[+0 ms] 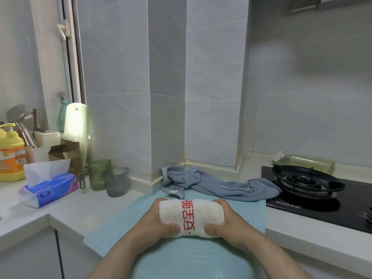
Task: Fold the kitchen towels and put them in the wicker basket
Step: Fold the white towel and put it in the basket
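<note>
while both hands (192,222) clasp the white towel (191,217) | long axis left-right | above mat (120,234)

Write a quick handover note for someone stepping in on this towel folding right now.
Left hand and right hand grip the ends of the folded white towel with red print, over the blue mat.
The grey-blue towel lies crumpled and unfolded at the mat's far edge, beside the stove.
No wicker basket is in view.
Done: white towel folded. Left: put it in the basket, then fold and store the grey-blue one.
</note>
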A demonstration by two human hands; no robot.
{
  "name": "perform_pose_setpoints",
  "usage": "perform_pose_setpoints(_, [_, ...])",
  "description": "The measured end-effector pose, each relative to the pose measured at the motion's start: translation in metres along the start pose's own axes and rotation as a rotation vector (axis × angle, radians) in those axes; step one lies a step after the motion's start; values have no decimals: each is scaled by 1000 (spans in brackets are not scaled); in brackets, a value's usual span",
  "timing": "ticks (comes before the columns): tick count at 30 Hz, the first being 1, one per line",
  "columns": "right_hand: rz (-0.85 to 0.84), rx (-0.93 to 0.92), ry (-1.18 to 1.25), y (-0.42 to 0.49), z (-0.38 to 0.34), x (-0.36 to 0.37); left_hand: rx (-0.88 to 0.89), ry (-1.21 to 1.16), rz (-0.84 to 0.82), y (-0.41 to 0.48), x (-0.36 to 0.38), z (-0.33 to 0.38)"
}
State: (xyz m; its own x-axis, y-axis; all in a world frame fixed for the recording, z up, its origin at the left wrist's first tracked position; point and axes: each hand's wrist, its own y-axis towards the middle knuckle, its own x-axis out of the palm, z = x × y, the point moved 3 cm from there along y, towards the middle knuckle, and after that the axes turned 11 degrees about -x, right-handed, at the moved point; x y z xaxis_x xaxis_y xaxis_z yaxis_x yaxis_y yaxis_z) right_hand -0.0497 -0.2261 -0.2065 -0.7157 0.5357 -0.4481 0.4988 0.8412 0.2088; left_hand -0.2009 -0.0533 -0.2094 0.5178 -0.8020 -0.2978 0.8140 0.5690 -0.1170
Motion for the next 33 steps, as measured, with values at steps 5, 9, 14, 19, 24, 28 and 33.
perform_pose_setpoints(5, [73,-10,108,6,3,10,-7,-157,66,4,-4,-4])
perform_pose_setpoints(9, [181,-7,453,20,-5,22,-7,-327,63,9,-5,4])
perform_pose_setpoints(14, [376,21,585,27,-2,30,-46,-424,298,12,5,8])
perform_pose_setpoints(19, [355,82,600,32,6,30,-7,-351,385,10,7,8])
perform_pose_setpoints(24, [372,171,568,29,2,24,-7,-377,377,11,5,6])
perform_pose_setpoints(28, [483,131,374,32,2,32,-11,-346,398,17,5,3])
perform_pose_setpoints(33, [577,51,150,33,1,31,0,-144,555,22,3,1])
